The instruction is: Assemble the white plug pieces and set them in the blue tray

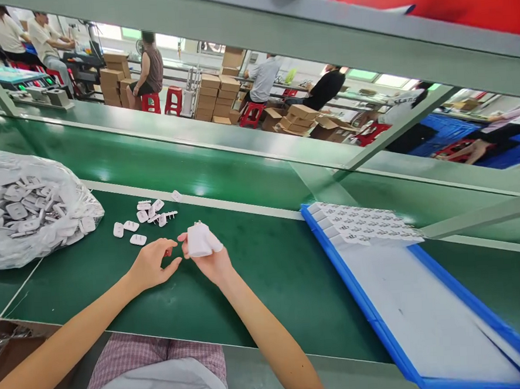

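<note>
My right hand (212, 264) is closed around a white plug adapter (199, 240), held above the green bench; small pins show at its top edge. Something white, like a cover, wraps one fingertip of that hand. Just to the left, my left hand (156, 262) has thumb and fingers apart with nothing between them, close to the adapter but not touching it. Beyond the left hand lie several loose white plug plates (138, 240), some with metal pins sticking out. A clear plastic bag (71, 171) full of similar white plates (18, 210) sits at the far left.
To the right lies a blue-edged tray (351, 283) with a white surface and a printed sheet of labels (367, 220) at its far end. A metal frame (250, 31) crosses above the bench. Behind it are people, cardboard boxes (212, 94) and red stools (174, 100).
</note>
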A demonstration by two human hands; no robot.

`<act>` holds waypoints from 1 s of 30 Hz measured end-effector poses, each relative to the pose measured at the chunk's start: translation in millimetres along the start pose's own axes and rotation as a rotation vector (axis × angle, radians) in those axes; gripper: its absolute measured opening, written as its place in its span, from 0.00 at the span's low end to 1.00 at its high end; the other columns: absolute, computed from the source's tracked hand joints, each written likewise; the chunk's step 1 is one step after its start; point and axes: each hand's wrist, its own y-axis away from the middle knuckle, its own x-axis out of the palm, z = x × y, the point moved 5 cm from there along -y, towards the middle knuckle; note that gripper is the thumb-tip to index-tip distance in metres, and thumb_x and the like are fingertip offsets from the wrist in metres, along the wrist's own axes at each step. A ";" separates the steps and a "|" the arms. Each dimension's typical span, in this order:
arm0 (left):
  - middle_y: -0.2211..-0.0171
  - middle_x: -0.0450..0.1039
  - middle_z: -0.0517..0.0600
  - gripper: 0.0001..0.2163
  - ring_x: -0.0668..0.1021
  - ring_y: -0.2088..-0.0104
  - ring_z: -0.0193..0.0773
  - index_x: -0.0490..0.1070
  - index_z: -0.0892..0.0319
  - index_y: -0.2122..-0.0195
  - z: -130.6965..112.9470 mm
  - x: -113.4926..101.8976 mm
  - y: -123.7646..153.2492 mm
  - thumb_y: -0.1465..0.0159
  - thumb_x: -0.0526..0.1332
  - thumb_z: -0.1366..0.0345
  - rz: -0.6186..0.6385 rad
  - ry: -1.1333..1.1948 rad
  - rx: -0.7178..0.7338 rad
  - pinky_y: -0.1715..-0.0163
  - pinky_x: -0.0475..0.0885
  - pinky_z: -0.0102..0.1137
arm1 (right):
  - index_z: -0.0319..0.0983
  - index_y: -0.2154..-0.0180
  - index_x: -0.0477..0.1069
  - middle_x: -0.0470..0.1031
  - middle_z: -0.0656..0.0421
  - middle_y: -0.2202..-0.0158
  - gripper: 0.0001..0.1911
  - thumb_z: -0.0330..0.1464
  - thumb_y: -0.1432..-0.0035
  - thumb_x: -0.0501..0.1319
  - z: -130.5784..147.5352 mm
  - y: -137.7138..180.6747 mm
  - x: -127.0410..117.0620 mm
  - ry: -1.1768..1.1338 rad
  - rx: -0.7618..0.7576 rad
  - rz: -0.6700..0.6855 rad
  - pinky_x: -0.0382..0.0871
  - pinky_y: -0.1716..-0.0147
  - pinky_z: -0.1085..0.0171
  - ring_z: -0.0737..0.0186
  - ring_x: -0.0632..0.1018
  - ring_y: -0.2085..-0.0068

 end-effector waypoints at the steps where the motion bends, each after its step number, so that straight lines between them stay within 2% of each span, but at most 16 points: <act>1: 0.73 0.66 0.46 0.08 0.71 0.74 0.33 0.61 0.59 0.57 0.2 -1.3 -0.8 0.37 0.55 0.66 -0.007 0.005 0.019 0.73 0.68 0.28 | 0.40 0.64 0.64 0.74 0.55 0.65 0.21 0.50 0.50 0.58 4.3 0.3 -0.6 -0.134 0.047 0.039 0.68 0.75 0.63 0.63 0.72 0.73; 4: 0.73 0.67 0.46 0.05 0.71 0.74 0.33 0.62 0.59 0.60 1.7 -3.5 -2.8 0.36 0.54 0.68 -0.030 0.011 0.070 0.73 0.67 0.28 | 0.40 0.65 0.69 0.74 0.57 0.68 0.23 0.51 0.55 0.62 16.8 3.6 -5.0 -0.403 0.073 0.079 0.65 0.79 0.68 0.68 0.67 0.77; 8: 0.74 0.67 0.47 0.03 0.70 0.74 0.33 0.63 0.59 0.63 1.5 -1.7 -4.2 0.37 0.54 0.72 -0.010 0.008 0.114 0.74 0.66 0.28 | 0.41 0.66 0.70 0.74 0.59 0.69 0.18 0.47 0.54 0.64 24.0 6.5 -7.3 -0.566 0.018 0.052 0.69 0.74 0.67 0.67 0.69 0.73; 11: 0.76 0.66 0.46 0.03 0.68 0.75 0.33 0.63 0.59 0.65 -1.2 -0.7 -5.9 0.38 0.54 0.73 0.009 -0.001 0.131 0.75 0.64 0.28 | 0.41 0.66 0.70 0.75 0.58 0.64 0.14 0.45 0.49 0.62 24.8 5.7 -9.5 -0.601 -0.001 -0.042 0.71 0.72 0.67 0.66 0.71 0.70; 14: 0.77 0.65 0.45 0.04 0.67 0.76 0.32 0.63 0.59 0.67 -4.6 -0.7 -7.0 0.38 0.53 0.74 0.005 -0.004 0.164 0.76 0.63 0.28 | 0.41 0.64 0.71 0.75 0.56 0.58 0.15 0.45 0.43 0.58 25.2 6.1 -13.8 -0.620 0.018 -0.146 0.74 0.70 0.68 0.67 0.73 0.69; 18: 0.78 0.66 0.45 0.04 0.67 0.77 0.32 0.64 0.59 0.68 -5.8 0.2 -7.2 0.39 0.54 0.75 0.008 0.004 0.187 0.77 0.63 0.27 | 0.38 0.62 0.72 0.76 0.57 0.62 0.16 0.44 0.40 0.57 25.6 10.7 -17.7 -0.697 0.067 -0.229 0.76 0.66 0.71 0.68 0.76 0.66; 22: 0.77 0.67 0.46 0.05 0.67 0.77 0.32 0.65 0.59 0.68 -5.5 1.6 -7.9 0.40 0.55 0.75 0.014 0.002 0.196 0.77 0.63 0.27 | 0.36 0.61 0.72 0.76 0.56 0.61 0.16 0.43 0.41 0.59 28.4 17.5 -19.2 -0.714 0.049 -0.320 0.76 0.60 0.70 0.67 0.77 0.61; 30: 0.78 0.67 0.45 0.05 0.67 0.77 0.31 0.65 0.59 0.68 -3.7 5.6 -8.3 0.41 0.56 0.76 0.036 -0.001 0.212 0.77 0.64 0.27 | 0.37 0.61 0.72 0.75 0.56 0.62 0.16 0.43 0.42 0.60 38.4 23.1 -16.6 -0.749 0.041 -0.322 0.77 0.60 0.68 0.66 0.78 0.62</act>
